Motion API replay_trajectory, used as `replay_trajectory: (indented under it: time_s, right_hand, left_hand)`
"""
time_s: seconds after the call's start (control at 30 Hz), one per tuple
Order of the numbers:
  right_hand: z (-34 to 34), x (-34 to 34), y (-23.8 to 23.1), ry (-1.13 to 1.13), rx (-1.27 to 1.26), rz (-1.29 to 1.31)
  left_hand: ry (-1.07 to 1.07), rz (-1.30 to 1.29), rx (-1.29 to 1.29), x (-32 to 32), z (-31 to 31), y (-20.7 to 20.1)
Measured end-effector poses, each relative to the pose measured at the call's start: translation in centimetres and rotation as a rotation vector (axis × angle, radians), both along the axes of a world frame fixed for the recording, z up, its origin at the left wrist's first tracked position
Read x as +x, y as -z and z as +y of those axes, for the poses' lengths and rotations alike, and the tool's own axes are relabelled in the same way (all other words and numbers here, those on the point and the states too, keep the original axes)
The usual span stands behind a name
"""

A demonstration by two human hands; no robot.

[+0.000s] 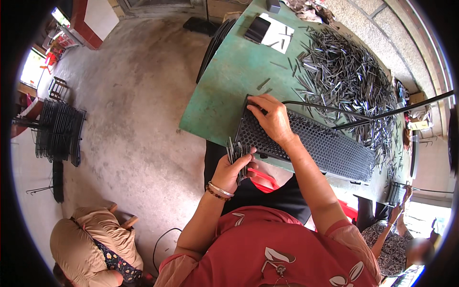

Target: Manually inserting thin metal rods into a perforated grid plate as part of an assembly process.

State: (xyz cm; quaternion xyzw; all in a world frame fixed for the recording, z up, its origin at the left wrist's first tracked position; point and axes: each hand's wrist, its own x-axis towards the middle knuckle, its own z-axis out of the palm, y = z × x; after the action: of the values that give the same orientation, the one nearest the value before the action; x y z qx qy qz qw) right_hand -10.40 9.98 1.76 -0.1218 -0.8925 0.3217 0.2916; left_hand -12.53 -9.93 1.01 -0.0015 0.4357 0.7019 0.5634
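My left hand (231,170) is closed around a bundle of thin dark strips (235,150), whose ends stick up past the fingers. It is just off the near left corner of a long black tray (330,146) full of small round holes. Over the tray's left end, my right hand (274,119) reaches down with thumb and fingers bent together at the far left corner. Whatever sits between those fingertips is too small to make out. The tray lies along the near edge of a green table (215,98).
A large heap of dark strips (349,67) covers the table's right side. A black bar (392,114) crosses above the tray. A dark box (257,29) rests by a white sheet (279,33). One person (95,239) is at lower left, another (389,237) at lower right.
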Motion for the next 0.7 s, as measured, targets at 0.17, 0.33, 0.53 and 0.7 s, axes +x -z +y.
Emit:
replay_trajectory:
  time_s: [0.17,0.33,0.53,0.7]
  right_hand:
    - [0.16,0.41,0.28,-0.067,0.16,-0.009]
    - [-0.35,0.6,-0.35,-0.12,0.329,-0.074]
    - [-0.12,0.8,0.05,-0.074,0.335,-0.033]
    - [-0.45,1.06,0.04,-0.062,0.36,-0.068]
  left_hand:
    - [0.0,-0.005,0.0,0.07,0.02,0.03]
    - [0.009,-0.014,0.001,0.33,0.07,-0.18]
    - [0.013,-0.022,0.021,0.44,-0.14,0.06]
    - [0.031,-0.059,0.0,0.38,-0.36,-0.26]
